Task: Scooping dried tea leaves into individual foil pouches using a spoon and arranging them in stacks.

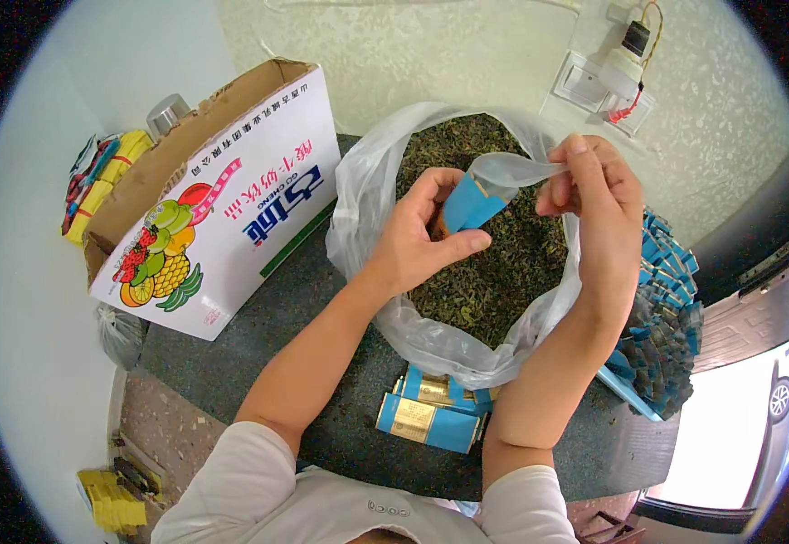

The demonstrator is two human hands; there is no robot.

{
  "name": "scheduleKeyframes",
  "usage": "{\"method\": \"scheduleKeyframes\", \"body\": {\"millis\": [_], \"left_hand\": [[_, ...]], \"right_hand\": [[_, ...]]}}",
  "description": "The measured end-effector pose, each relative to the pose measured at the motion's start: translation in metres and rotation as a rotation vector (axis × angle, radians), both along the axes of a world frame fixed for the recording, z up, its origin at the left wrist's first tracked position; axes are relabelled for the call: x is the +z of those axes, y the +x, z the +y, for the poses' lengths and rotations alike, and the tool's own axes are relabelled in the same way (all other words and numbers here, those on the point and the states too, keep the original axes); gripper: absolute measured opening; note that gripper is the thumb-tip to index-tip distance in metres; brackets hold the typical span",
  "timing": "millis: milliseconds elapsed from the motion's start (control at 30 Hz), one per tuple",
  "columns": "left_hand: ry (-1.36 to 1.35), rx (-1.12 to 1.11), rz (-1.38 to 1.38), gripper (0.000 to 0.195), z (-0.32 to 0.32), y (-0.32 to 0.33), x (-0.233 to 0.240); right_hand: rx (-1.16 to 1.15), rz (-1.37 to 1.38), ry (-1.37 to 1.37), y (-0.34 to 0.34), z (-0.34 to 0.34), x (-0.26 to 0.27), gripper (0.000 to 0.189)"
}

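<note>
My left hand [416, 231] grips a small blue paper packet [474, 204], its mouth tilted up to the right. A clear plastic liner [507, 170] comes out of the packet's mouth. The end of that liner is pinched between the thumb and fingers of my right hand [595, 180], drawn out to the right. Both hands are above a large translucent plastic bag [357, 183], its rim spread wide around a mass of dried, dark green leaf pieces [462, 302]. How much is inside the packet cannot be seen.
Flat blue and gold packets [428, 421] lie on the dark speckled table [340, 435] near my body. Many blue packets with dark contents [660, 319] crowd a light-blue tray [629, 394] at right. A printed carton [231, 217] stands left, a metal container [166, 114] behind it.
</note>
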State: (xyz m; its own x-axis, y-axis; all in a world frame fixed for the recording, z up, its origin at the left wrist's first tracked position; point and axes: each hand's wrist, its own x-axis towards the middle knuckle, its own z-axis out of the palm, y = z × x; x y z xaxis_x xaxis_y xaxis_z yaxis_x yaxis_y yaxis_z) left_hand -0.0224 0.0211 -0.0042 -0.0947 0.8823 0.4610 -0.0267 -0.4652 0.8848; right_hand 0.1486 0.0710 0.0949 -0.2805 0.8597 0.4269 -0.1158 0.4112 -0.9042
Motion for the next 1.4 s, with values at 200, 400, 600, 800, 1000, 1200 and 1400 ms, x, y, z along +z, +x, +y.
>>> {"method": "scheduleKeyframes", "body": {"millis": [200,400,600,800,1000,1200,1400], "left_hand": [[-0.022,0.0,-0.005,0.061,-0.001,0.001,0.001],[0.047,0.035,0.034,0.061,0.001,0.001,-0.002],[0.038,0.02,0.098,0.055,-0.003,-0.002,-0.001],[0.019,0.027,0.105,0.048,-0.002,0.001,0.0],[-0.001,0.035,0.03,0.046,-0.001,0.001,-0.003],[-0.015,0.048,0.007,0.049,-0.002,0.001,-0.001],[0.027,0.006,-0.025,0.051,0.0,0.0,-0.003]], "right_hand": [[-0.024,-0.122,0.069,0.004,-0.006,0.002,0.025],[-0.139,-0.397,0.089,0.006,-0.019,0.011,0.024],[-0.096,-0.561,0.178,-0.007,-0.022,0.002,0.022],[-0.199,-0.586,0.252,-0.003,-0.022,0.0,0.021],[-0.333,-0.305,0.153,0.003,-0.017,0.007,0.021],[-0.408,-0.27,0.107,0.012,0.018,-0.01,0.027],[-0.331,-0.696,0.368,-0.016,0.049,-0.061,0.02]]}}
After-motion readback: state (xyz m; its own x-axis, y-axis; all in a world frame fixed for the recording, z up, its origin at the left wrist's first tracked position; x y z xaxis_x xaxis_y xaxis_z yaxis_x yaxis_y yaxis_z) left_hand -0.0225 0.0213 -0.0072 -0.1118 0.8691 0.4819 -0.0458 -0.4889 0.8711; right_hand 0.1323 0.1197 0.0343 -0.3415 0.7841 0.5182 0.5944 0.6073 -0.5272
